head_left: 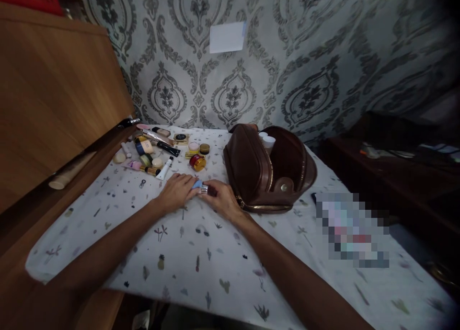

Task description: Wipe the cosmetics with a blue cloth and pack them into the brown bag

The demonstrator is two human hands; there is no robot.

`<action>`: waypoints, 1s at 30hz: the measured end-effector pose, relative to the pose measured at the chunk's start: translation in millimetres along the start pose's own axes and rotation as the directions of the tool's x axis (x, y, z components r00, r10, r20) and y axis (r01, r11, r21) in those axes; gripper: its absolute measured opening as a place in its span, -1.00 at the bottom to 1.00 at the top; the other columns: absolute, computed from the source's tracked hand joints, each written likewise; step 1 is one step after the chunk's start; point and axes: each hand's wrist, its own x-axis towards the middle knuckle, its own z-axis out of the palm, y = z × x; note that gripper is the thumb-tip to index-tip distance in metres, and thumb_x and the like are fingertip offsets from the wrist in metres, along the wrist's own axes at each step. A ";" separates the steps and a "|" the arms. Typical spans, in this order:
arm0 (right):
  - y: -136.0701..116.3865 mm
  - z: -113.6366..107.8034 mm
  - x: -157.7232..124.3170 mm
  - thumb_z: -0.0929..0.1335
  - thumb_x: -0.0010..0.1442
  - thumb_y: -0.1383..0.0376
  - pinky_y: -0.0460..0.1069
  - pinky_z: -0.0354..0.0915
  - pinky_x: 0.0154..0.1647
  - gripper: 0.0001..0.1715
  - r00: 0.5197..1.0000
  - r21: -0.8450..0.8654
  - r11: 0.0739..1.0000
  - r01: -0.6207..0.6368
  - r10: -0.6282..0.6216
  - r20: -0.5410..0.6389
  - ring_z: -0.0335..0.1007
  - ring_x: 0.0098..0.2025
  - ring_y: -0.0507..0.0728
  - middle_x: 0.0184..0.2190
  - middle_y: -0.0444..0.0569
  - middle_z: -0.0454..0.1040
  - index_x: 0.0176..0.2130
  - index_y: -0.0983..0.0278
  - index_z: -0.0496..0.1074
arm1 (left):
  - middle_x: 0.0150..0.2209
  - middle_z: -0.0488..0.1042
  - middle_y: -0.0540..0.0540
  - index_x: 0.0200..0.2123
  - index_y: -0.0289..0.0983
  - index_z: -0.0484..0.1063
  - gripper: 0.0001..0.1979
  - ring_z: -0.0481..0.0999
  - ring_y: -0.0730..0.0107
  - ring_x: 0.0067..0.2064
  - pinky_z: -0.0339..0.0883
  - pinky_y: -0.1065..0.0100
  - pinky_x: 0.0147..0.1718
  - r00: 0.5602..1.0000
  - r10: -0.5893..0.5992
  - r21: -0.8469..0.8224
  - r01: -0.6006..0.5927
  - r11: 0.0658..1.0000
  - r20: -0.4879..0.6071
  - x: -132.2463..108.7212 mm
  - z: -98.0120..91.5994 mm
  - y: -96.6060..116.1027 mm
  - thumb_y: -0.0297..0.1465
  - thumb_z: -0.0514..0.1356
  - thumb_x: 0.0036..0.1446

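Observation:
Between my two hands is a small cosmetic item with a light blue body (197,184) and a shiny silver end. My left hand (176,192) is closed around the blue part. At the silver end, the fingers of my right hand (223,199) are pinched. Most of the item is hidden by my fingers, so its exact kind does not show. Just right of my right hand stands a brown cosmetic bag (247,165), unzipped, with white-capped containers (268,142) inside. A white tube (165,167) and a red jar with a gold lid (197,162) lie beyond my hands.
Several more cosmetics, including a black tube (168,149) and a palette (180,137), cluster at the back left of the patterned white cloth (201,263). A blurred-out object (350,229) lies at the right. Wooden furniture (61,90) borders the left, and a papered wall (266,90) stands behind.

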 end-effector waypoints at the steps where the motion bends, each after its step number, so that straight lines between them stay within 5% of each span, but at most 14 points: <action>1: 0.1 0.4 -0.3 0.48 0.06 0.25 -0.02 0.32 -0.26 -0.69 1.000 0.018 1.000 -0.005 0.006 -0.016 0.40 -0.34 0.10 -0.31 -0.03 0.57 -0.16 0.29 0.56 | -0.23 0.53 -0.20 -0.11 -0.33 0.46 -0.61 0.50 0.13 -0.14 0.30 0.11 -0.09 0.999 -0.035 -0.008 0.035 0.999 0.018 0.0 -0.8 -6.5 -0.19 -0.04 0.39; 7: 3.8 6.0 -1.1 0.49 -0.01 0.24 -0.01 0.35 -0.33 -0.62 0.993 0.241 0.967 -0.080 0.098 -0.061 0.42 -0.37 0.10 -0.34 -0.04 0.55 -0.14 0.28 0.55 | -0.27 0.51 -0.16 -0.24 -0.28 0.44 -0.60 0.47 0.18 -0.16 0.33 0.19 -0.15 0.987 -0.158 -0.089 0.159 0.983 0.025 -2.9 -2.7 -27.3 -0.20 -0.11 0.41; 14: 4.0 10.0 3.3 0.52 -0.07 -0.01 -0.03 0.37 -0.48 -0.50 0.965 0.617 0.763 -0.193 0.262 -0.022 0.44 -0.48 0.08 -0.38 -0.08 0.51 -0.23 0.23 0.46 | -0.28 0.50 -0.16 -0.25 -0.27 0.44 -0.63 0.44 0.22 -0.19 0.32 0.22 -0.16 0.989 -0.138 -0.093 0.134 0.987 -0.044 -0.6 -10.6 -16.3 -0.24 -0.09 0.41; 18: 0.2 8.6 4.5 0.54 -0.09 -0.01 -0.02 0.40 -0.38 -0.52 0.975 0.660 0.738 -0.141 0.219 -0.037 0.44 -0.43 0.07 -0.39 -0.10 0.51 -0.28 0.23 0.46 | -0.19 0.51 -0.19 -0.14 -0.29 0.43 -0.64 0.45 0.19 -0.11 0.31 0.21 -0.11 0.993 -0.102 -0.095 0.096 0.991 -0.065 9.7 -20.2 2.5 -0.26 -0.11 0.42; 22: -0.3 6.6 4.5 0.57 -0.16 0.01 0.01 0.43 -0.27 -0.50 0.979 0.671 0.732 -0.119 0.197 -0.042 0.46 -0.37 0.08 -0.38 -0.10 0.53 -0.30 0.23 0.48 | -0.18 0.52 -0.18 -0.12 -0.29 0.42 -0.65 0.50 0.14 -0.11 0.32 0.18 -0.13 0.997 -0.045 -0.058 0.048 0.997 0.055 17.0 -22.7 13.6 -0.20 -0.04 0.40; 30: 3.0 5.3 5.8 0.56 -0.13 0.02 0.04 0.46 -0.26 -0.50 0.967 0.671 0.726 -0.151 0.248 -0.051 0.47 -0.38 0.09 -0.37 -0.09 0.54 -0.24 0.22 0.51 | -0.26 0.58 -0.13 -0.27 -0.26 0.45 -0.61 0.54 0.22 -0.24 0.30 0.29 -0.28 0.963 -0.215 -0.141 0.238 0.961 0.165 2.2 -21.3 -27.8 -0.19 -0.07 0.40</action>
